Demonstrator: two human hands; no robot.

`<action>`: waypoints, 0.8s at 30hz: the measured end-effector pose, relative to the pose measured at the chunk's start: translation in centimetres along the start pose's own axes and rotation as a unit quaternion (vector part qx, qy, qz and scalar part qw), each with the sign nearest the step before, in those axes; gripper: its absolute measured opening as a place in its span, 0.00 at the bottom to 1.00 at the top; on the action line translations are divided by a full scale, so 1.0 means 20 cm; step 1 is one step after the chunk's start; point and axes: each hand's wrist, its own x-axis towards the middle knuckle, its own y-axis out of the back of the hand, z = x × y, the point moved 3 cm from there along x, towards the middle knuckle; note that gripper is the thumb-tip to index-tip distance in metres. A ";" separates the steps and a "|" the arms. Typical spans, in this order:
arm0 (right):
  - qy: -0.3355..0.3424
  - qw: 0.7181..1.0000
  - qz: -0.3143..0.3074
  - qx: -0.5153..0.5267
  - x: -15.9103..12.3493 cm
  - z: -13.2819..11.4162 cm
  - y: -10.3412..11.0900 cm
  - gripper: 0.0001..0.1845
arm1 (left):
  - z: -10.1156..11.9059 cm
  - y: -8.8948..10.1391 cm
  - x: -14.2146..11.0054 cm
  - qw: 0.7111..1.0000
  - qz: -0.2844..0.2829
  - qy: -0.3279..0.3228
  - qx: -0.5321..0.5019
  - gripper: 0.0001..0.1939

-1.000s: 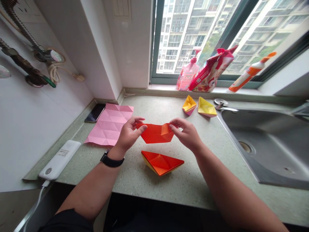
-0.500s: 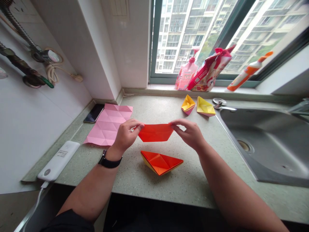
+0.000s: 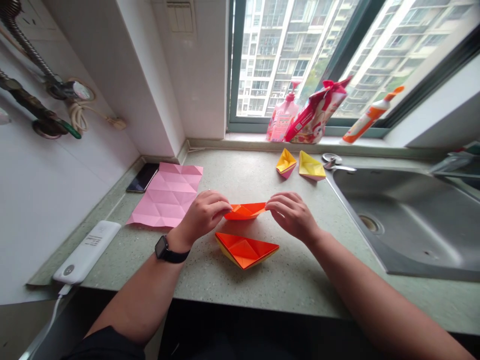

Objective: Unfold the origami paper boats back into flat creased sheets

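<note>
An orange folded paper boat (image 3: 245,212) is pinched at its left end by my left hand (image 3: 206,212) and at its right end by my right hand (image 3: 292,215). Its top has a hollow between two raised sides. Just in front of it, nearer to me, a larger orange and yellow paper boat (image 3: 245,250) rests on the counter, touched by neither hand. A creased pink paper sheet (image 3: 168,192) lies flat beyond my left wrist. Two small yellow paper boats (image 3: 286,164) (image 3: 312,166) stand at the back of the counter.
A phone (image 3: 142,177) and a white power bank (image 3: 88,252) with a cable lie at the left. The steel sink (image 3: 412,215) is set into the counter (image 3: 300,280) at the right. A pink pump bottle (image 3: 282,120), a red bag (image 3: 315,115) and an orange-white bottle (image 3: 369,120) stand on the sill.
The orange paper in my hands has gone from a flat, upright folded piece to an opened boat shape. My hands have come closer together and slightly lower.
</note>
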 end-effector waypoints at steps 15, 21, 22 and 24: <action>-0.098 0.989 -0.056 0.096 -0.13 0.07 -0.02 0.09 | -0.08 0.04 0.02 0.989 -0.126 0.059 -0.039 0.10; -0.108 0.983 -0.072 0.128 -0.15 0.12 -0.02 0.09 | -0.10 0.02 0.00 0.987 -0.143 0.065 -0.013 0.09; -0.117 0.981 -0.075 0.136 -0.15 0.13 -0.03 0.09 | -0.11 0.01 0.00 0.987 -0.143 0.071 -0.018 0.09; -0.148 0.974 -0.080 0.152 -0.16 0.15 -0.05 0.07 | -0.12 0.00 -0.01 0.985 -0.140 0.091 -0.033 0.08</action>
